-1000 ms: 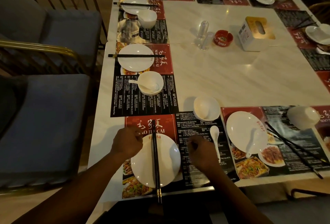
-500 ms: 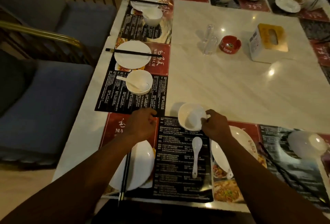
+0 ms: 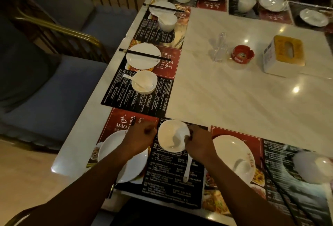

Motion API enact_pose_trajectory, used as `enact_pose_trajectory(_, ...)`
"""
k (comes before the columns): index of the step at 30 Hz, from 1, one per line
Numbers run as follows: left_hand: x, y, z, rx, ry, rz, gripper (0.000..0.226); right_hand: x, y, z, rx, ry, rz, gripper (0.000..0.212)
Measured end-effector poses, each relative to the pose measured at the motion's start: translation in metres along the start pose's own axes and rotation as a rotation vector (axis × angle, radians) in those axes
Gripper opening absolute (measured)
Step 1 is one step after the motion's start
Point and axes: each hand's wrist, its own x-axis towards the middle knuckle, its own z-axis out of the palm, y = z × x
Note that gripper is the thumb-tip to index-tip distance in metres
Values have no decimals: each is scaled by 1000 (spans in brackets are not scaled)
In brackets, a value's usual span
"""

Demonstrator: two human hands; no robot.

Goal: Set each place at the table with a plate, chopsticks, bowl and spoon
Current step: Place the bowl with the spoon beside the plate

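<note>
- The right hand (image 3: 199, 145) pinches the right rim of the white bowl (image 3: 170, 135). The bowl stands upright on a black-and-red printed placemat (image 3: 173, 180) at the near edge of the counter (image 3: 234, 99).
- The left hand (image 3: 142, 135) sits just left of the bowl with its fingers curled in; I cannot tell whether it holds anything.
- A white spoon (image 3: 187, 168) lies flat on the placemat just nearer than the bowl. Its handle points toward the person and its scoop end is hidden under the right hand.
- Left of the bowl, a white plate (image 3: 110, 146) lies partly under the left forearm.
- Right of the bowl lies a second plate (image 3: 232, 152).
- Beyond the bowl and to its left, dark chopsticks (image 3: 145, 54) lie across a far plate (image 3: 140, 63).
- The counter is pale, glossy marbled stone with small bright light reflections.
- Well beyond the bowl to the right stand a red ashtray (image 3: 242, 57) and a tissue box (image 3: 283, 54).
- Far left of the bowl, a blue-cushioned chair (image 3: 54, 90) with a brass-coloured frame stands by the counter's edge, above a pale floor (image 3: 23, 171). The room is dim.
</note>
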Motion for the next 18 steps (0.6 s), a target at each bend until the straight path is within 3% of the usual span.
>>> enact_pose_trajectory(8, -18, -16, 6, -78, -96, -80, 19, -39, 3, 31, 2, -32, 50, 33)
enact_pose_trajectory(18, -16, -6, 5, -65, -190, -36, 38, -45, 2, 37, 50, 54, 145, 33)
